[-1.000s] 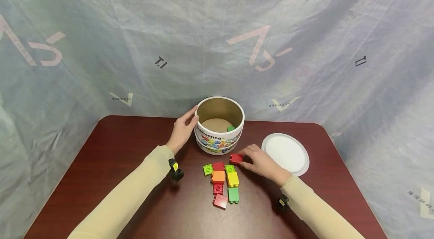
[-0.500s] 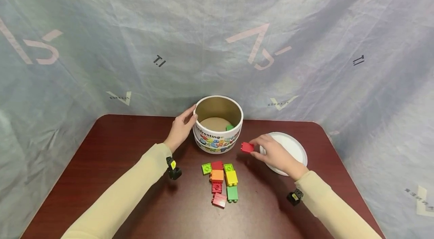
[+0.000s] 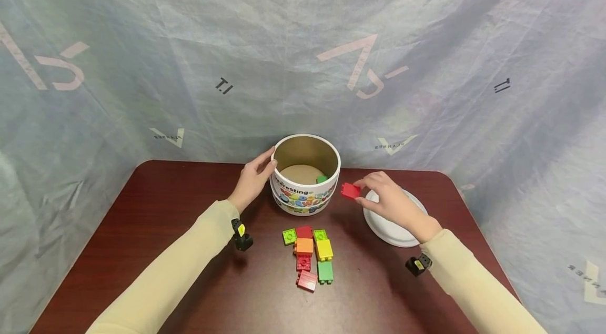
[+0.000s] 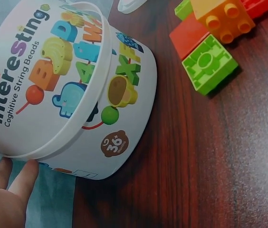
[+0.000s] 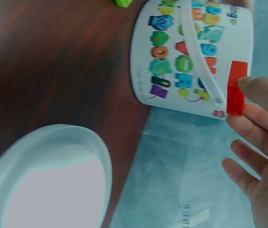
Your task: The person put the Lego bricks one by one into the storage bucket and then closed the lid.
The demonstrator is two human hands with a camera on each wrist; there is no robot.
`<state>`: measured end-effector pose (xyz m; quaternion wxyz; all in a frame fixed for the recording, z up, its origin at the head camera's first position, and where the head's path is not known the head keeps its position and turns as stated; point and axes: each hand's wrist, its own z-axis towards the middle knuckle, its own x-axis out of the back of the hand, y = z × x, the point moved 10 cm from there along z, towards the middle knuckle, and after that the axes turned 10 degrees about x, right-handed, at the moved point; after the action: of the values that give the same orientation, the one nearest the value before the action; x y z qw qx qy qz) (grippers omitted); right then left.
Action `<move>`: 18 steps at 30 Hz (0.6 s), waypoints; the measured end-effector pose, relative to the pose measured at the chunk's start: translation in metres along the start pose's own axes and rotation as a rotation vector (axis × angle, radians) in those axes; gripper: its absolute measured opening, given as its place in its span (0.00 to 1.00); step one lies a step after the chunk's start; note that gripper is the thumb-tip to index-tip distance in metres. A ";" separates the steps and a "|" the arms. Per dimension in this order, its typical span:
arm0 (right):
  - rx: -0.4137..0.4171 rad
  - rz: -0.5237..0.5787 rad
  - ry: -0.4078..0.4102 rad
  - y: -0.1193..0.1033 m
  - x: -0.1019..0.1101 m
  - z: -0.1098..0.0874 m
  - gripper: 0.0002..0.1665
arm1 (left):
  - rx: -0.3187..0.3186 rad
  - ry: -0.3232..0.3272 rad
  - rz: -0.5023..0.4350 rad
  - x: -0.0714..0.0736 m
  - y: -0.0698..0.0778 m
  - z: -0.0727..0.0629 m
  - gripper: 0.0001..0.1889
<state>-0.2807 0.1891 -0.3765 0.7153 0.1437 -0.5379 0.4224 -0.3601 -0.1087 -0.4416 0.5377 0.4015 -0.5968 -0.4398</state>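
A round white bucket [image 3: 303,200] with colourful letter prints stands toward the back of the table; a green block [image 3: 321,179] lies inside it. My left hand [image 3: 252,180] rests against its left side, and in the left wrist view the fingertips [image 4: 32,166] touch its rim with the fingers fairly straight. Between thumb and index finger, my right hand [image 3: 385,198] pinches a red toy building block [image 3: 350,190], raised just right of the bucket. In the right wrist view that block overlaps the bucket's rim while the other fingers are spread.
In front of the bucket lies a group of building blocks, among them an orange block [image 3: 304,246], a yellow block [image 3: 324,250] and a green block [image 3: 325,272]. A white round lid [image 3: 395,231] lies under the right hand. Grey cloth [image 3: 293,60] hangs behind the table.
My right hand has lifted the red block from the table beside the group and carried it up and slightly rightward, away from the other blocks. The left hand stays at the bucket.
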 end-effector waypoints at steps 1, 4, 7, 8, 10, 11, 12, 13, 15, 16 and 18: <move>0.000 -0.004 -0.001 -0.001 0.002 0.002 0.18 | 0.000 -0.001 0.003 0.000 -0.001 0.000 0.28; -0.003 -0.020 -0.007 -0.002 0.010 0.007 0.18 | 0.004 0.001 0.006 0.000 -0.001 -0.002 0.28; 0.008 -0.020 0.015 -0.004 0.021 0.013 0.19 | 0.002 0.003 0.002 -0.001 -0.001 -0.003 0.28; 0.018 -0.018 0.027 -0.005 0.025 0.016 0.19 | 0.003 0.005 0.000 -0.002 0.000 -0.004 0.28; 0.045 -0.010 0.053 -0.007 0.033 0.021 0.20 | 0.009 0.006 -0.004 -0.002 -0.001 -0.004 0.28; 0.059 -0.008 0.065 -0.008 0.036 0.024 0.20 | 0.012 0.006 -0.006 -0.003 -0.001 -0.004 0.28; 0.071 -0.007 0.074 -0.010 0.039 0.028 0.20 | 0.015 0.006 -0.007 -0.003 -0.002 -0.004 0.28; 0.082 -0.005 0.080 -0.011 0.042 0.031 0.20 | 0.018 0.005 -0.006 -0.003 -0.002 -0.004 0.28; 0.098 -0.008 0.085 -0.013 0.046 0.039 0.20 | 0.017 0.003 -0.007 -0.002 -0.002 -0.003 0.28; 0.103 -0.014 0.085 -0.015 0.047 0.043 0.19 | 0.016 0.004 -0.005 -0.002 -0.002 -0.003 0.28; 0.107 -0.024 0.076 -0.018 0.048 0.050 0.19 | 0.012 0.005 0.001 -0.002 0.000 -0.001 0.29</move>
<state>-0.2962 0.1670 -0.3100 0.7314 0.1718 -0.4853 0.4472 -0.3584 -0.1070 -0.4421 0.5370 0.4056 -0.5983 -0.4350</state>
